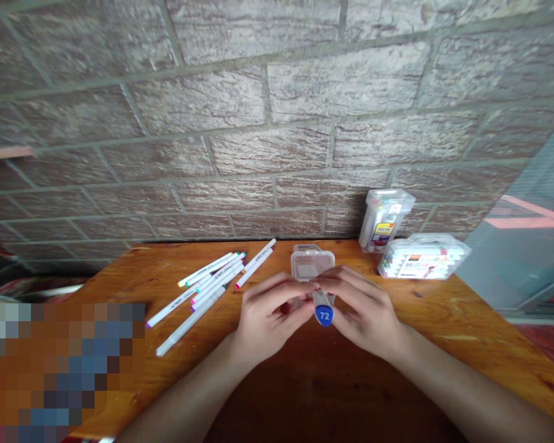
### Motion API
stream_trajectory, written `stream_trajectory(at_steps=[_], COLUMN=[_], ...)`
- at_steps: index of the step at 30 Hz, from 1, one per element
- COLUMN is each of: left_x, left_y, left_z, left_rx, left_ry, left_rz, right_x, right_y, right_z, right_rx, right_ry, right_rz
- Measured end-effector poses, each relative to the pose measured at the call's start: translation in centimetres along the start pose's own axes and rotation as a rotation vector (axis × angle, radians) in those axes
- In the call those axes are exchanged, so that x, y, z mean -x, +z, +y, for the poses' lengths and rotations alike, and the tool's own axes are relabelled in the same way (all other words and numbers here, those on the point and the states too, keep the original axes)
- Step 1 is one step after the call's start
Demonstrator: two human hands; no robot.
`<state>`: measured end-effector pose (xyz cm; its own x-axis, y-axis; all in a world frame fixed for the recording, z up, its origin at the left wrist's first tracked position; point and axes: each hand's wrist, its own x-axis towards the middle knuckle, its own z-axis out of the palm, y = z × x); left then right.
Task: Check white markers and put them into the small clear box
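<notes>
Marker (324, 315) numbered 72 on its blue end is held between both hands, that end facing 6 o'clock. Left hand (268, 314) pinches it with thumb and fingertips from the 9 o'clock side, right hand (364, 307) from 3. Clear plastic box (311, 261) sits just past it at 12, loose white markers (219, 277) sprawl around 10, upright marker case (382, 221) plus wider marker case (422, 257) near 2, all on a wooden table (447, 326).

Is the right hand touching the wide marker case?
Apart. The head view shows a strip of wooden tabletop between the right hand and the wide marker case.
</notes>
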<state>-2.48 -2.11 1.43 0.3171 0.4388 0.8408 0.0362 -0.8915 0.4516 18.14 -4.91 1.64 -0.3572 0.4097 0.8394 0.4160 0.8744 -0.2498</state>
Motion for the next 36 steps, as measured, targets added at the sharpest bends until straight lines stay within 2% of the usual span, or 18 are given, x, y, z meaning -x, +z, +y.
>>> stream_trajectory(at_steps=[36], left_x=[-0.15], left_y=[-0.08], left_z=[0.15], left_rx=[-0.016], left_ry=[0.012], left_rz=[0.001], right_x=[-0.07], right_y=[0.01], right_z=[-0.02], right_rx=[0.004], right_ry=[-0.005], right_rz=[0.005])
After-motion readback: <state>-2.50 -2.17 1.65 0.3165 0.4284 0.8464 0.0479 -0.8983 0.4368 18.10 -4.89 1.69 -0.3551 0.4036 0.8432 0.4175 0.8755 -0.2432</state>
